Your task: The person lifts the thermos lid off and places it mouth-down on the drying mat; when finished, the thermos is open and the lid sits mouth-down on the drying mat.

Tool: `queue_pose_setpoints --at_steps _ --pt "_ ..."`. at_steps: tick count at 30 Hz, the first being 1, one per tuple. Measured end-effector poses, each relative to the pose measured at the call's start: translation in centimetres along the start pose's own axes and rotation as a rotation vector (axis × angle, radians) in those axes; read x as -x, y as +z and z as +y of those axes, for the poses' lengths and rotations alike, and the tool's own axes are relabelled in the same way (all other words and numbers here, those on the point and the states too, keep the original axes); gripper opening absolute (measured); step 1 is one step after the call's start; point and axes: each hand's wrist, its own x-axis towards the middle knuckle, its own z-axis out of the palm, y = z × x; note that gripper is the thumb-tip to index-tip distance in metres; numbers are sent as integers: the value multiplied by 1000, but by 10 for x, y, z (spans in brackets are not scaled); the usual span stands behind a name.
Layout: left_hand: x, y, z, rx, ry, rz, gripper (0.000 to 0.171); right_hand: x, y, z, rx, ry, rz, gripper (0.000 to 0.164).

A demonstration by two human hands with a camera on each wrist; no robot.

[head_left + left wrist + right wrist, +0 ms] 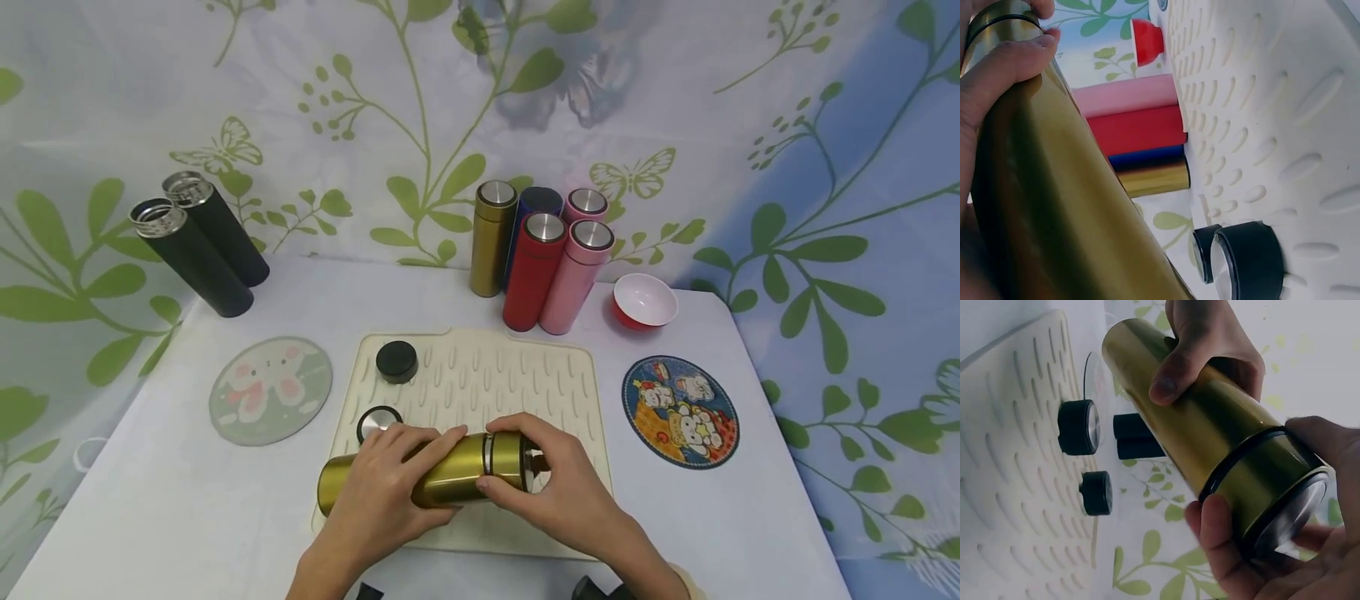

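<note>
A gold thermos bottle [459,473] lies sideways in both hands above the cream ribbed mat [510,375]. My left hand [393,479] grips its body, with the thumb along the near side in the left wrist view. Around the gold lid [1272,494] at the other end, my right hand [562,483] curls its fingers and thumb. A dark ring marks the joint between lid and body in the right wrist view. Two loose lids rest on the mat's left side: a black lid [397,362] and a silver-topped lid [379,418], partly behind my left hand.
Two lidless black bottles [198,258] stand at the back left. Several lidded bottles, including a red bottle [533,279] and a pink bottle [573,283], stand at the back beside a red bowl [645,301]. Round coasters flank the mat: pale green [270,392] left, colourful [680,412] right.
</note>
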Motion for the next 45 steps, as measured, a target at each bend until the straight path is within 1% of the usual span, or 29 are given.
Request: queue_pose_setpoints --at_steps 5,8,11,13,14,16,18,19,21,22,24,26,30,34,37,41,45 --pt "0 -4 0 16 -24 6 89 2 -3 -1 16 -185 18 51" --pt "-1 -5 -1 25 -23 7 89 2 -4 0 19 -263 22 56" --pt "-1 -8 -4 30 -39 12 90 1 -8 0 32 -335 34 64" --pt "0 -11 -7 31 -58 31 91 0 -13 -1 47 -359 58 70" --pt "1 -13 -8 31 -67 50 91 0 -17 -2 55 -353 72 72" --pt "4 -17 -12 48 -83 99 91 -1 -22 -2 56 -306 101 75" --pt "5 -22 -16 82 -80 186 88 -4 -26 2 42 -226 118 74" --pt "6 -24 -17 107 -74 237 83 -7 -26 5 41 -178 122 72" --pt "5 -29 -20 159 -53 340 75 -14 -26 13 52 -91 122 68" --pt "5 -32 -21 179 -37 394 71 -19 -25 18 65 -64 123 65" --pt "3 -37 -22 210 -12 477 69 -27 -22 29 101 -33 118 62" --pt "1 -42 -23 214 -4 526 71 -36 -19 40 137 -31 108 60" --pt "-2 -50 -26 229 -11 577 72 -55 -10 57 194 -45 73 57" --pt "-2 -55 -31 252 -20 610 73 -71 2 69 251 -48 36 62" --pt "-1 -57 -35 267 -20 630 75 -82 12 75 287 -48 46 66" --pt "-1 -59 -37 266 -25 655 76 -97 25 82 358 -26 66 64" --pt "0 -60 -37 261 -33 667 77 -114 38 88 405 -8 54 63"
